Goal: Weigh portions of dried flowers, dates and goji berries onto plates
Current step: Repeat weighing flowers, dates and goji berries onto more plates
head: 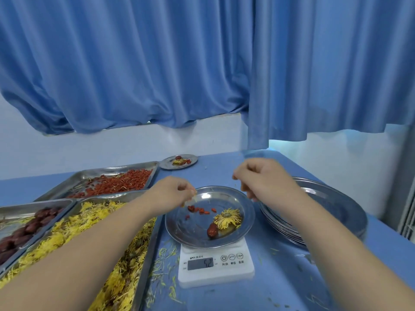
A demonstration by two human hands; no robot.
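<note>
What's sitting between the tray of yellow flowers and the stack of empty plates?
In the head view, the white scale, carrying a plate with one flower, one date and some goji berries.

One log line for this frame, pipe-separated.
plate on scale: date, flower, goji berries | left hand pinches petal strands over plate rim | right hand blurred, grip unclear

1. Pleated blue curtains fill the upper part of the view, with daylight glowing softly through the cloth.
2. The left panel ends above a pale ledge, while a second curtain panel on the right hangs lower.
3. Below the curtains runs a plain white wall, tinted blue by the filtered light.
4. A blue-topped table stands just in front of that wall.
5. At the far right edge sits a white slatted fitting — too cropped to identify.
</note>
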